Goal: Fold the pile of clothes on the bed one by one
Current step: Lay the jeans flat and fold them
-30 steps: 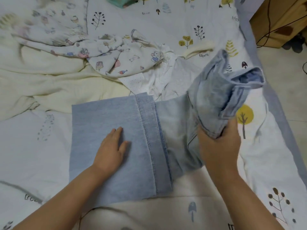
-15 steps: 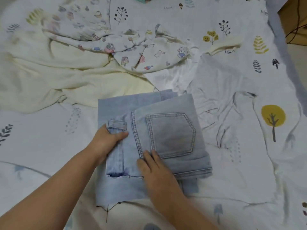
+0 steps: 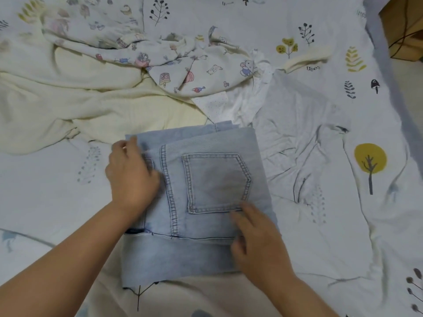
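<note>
head view: left hand (image 3: 131,177) grips folded jeans (image 3: 206,179) edge; right hand (image 3: 256,236) flat, fingers apart, pressing jeans.

Wooden cabinet (image 3: 405,26) — dark cables (image 3: 402,37) — tree-print bedsheet (image 3: 343,225).

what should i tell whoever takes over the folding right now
Left hand: fingers curled over the left edge of the folded jeans.
Right hand: fingers on the jeans' near right corner.
Done: jeans folded into a rectangle, back pocket up, on the bed sheet.
Left: the cartoon-print garment, cream garment and white garment lie unfolded behind.
</note>
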`<action>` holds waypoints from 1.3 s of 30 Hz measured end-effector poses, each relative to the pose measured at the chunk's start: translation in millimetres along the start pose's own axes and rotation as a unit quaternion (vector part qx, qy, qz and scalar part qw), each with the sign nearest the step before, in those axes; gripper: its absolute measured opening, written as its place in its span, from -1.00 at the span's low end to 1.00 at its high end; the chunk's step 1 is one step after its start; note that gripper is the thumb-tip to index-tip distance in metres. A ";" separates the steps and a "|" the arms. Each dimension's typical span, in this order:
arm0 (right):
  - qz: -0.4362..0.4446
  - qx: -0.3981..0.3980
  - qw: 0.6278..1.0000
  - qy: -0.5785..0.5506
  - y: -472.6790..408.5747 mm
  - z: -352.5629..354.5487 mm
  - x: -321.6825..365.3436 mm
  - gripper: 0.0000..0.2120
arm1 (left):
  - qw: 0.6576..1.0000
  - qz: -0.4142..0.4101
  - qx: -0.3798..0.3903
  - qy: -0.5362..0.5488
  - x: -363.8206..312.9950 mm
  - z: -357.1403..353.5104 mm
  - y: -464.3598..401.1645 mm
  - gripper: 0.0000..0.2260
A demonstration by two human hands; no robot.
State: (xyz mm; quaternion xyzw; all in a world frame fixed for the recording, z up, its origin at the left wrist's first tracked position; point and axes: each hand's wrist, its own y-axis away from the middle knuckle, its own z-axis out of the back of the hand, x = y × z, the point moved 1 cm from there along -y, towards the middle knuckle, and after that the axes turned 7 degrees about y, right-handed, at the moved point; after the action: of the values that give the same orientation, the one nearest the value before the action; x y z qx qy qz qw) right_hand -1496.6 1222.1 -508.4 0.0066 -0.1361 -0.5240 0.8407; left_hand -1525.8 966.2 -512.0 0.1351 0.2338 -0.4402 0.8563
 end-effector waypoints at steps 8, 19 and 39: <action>-0.284 0.061 0.945 -0.148 -18.5 -8.0 -36.9 -0.58 | 0.974 -0.179 0.118 -0.071 -80.0 -58.6 -24.1 -0.65; -0.238 0.092 0.964 -0.077 -5.5 -23.2 -39.2 -0.44 | 0.973 -0.178 0.054 -0.139 -70.6 -64.5 -28.1 -0.71; -0.164 0.017 0.982 -0.096 -40.7 -11.7 -22.9 -0.49 | 0.997 0.013 0.010 -0.077 29.4 -8.8 37.6 -0.47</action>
State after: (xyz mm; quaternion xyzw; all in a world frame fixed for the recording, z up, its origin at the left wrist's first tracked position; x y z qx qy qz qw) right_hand -1539.1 1222.4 -531.0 -0.0073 -0.2223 -0.6510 0.7258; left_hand -1482.7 971.4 -533.9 0.1120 0.1609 -0.4408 0.8760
